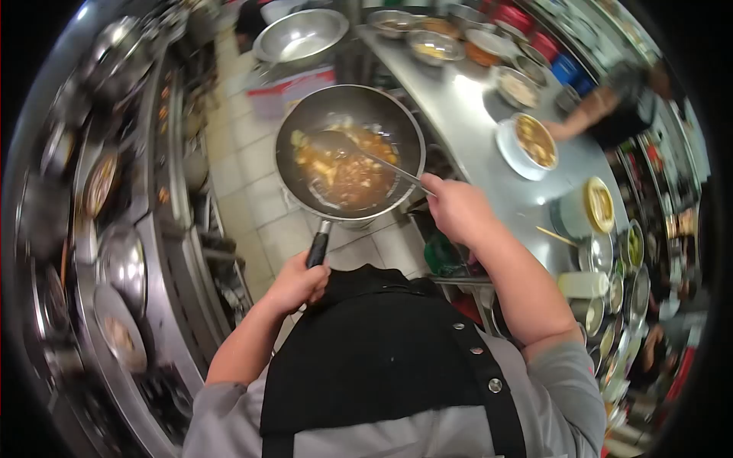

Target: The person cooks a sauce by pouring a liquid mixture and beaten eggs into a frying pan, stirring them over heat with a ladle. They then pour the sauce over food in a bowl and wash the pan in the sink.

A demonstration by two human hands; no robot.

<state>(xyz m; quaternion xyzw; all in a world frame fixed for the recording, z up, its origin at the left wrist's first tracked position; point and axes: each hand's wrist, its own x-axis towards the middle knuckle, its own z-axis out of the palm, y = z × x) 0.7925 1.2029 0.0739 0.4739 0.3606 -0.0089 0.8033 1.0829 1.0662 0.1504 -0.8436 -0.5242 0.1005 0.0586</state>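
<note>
My left hand [299, 279] is closed around the black handle of a deep frying pan [294, 126], held in front of me above the tiled floor. Brown broth with pale and yellowish pieces [347, 179] lies in the bottom of the pan. A long-handled metal ladle [393, 166] is gripped in my right hand [460, 210]; its head is down in the broth at the left part of the pan, partly blurred. To the right, a white bowl of stew [536, 141] stands on a white plate [517, 162] on the steel table.
A co-worker's arm [584, 114] reaches to the bowl. The steel table [496, 198] on my right carries a yellow-rimmed tub [599, 204], a squeeze bottle [584, 285] and several metal bowls. Stoves with pans [101, 183] line my left. A large metal bowl [301, 37] stands ahead.
</note>
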